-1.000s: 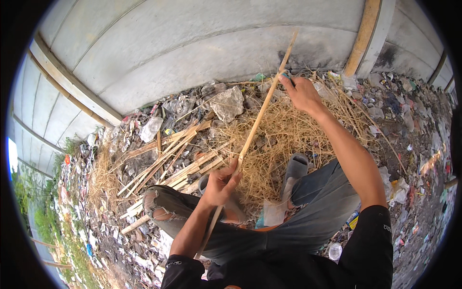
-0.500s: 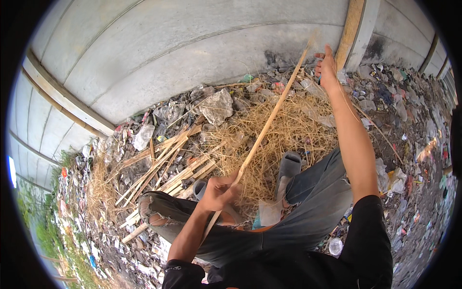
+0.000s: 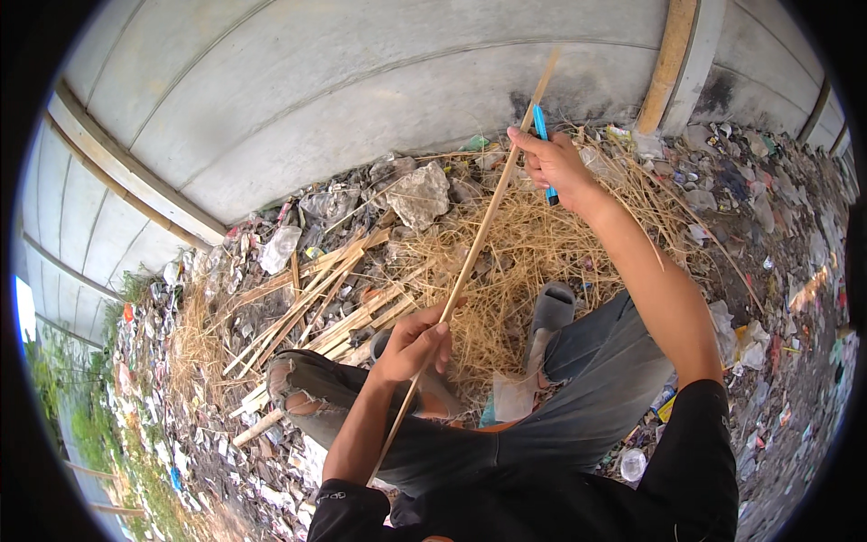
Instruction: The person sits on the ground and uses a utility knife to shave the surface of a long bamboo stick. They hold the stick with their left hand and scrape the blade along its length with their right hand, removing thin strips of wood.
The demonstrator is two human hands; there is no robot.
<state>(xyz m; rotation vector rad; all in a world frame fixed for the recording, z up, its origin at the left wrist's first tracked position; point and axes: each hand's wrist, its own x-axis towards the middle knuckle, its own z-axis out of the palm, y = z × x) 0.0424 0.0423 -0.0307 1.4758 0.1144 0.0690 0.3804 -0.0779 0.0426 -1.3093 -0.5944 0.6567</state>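
A long, thin bamboo strip (image 3: pixel 480 239) slants from beside my lap up toward the wall, its far end slightly blurred. My left hand (image 3: pixel 409 350) is closed around its lower part, thumb on top. Farther up, my right hand (image 3: pixel 558 168) grips a blue utility knife (image 3: pixel 541 124), whose dark end sticks out below the fingers. The knife's upper end lies close against the strip's right side, and my right thumb reaches to the strip. Whether a blade is out I cannot tell. Curly straw-coloured shavings (image 3: pixel 506 318) are heaped below the strip, between my feet.
Several split bamboo pieces (image 3: pixel 312 303) lie left of the shavings. A pale rock (image 3: pixel 421 197) sits near the grey concrete wall (image 3: pixel 361 99). Scattered litter covers the ground on both sides. A bamboo pole (image 3: pixel 666 68) stands against the wall post.
My right hand has swung left and down from near the pole to the strip, bringing the knife into clear view. The strip's far end has shifted left; my left hand still grips it.
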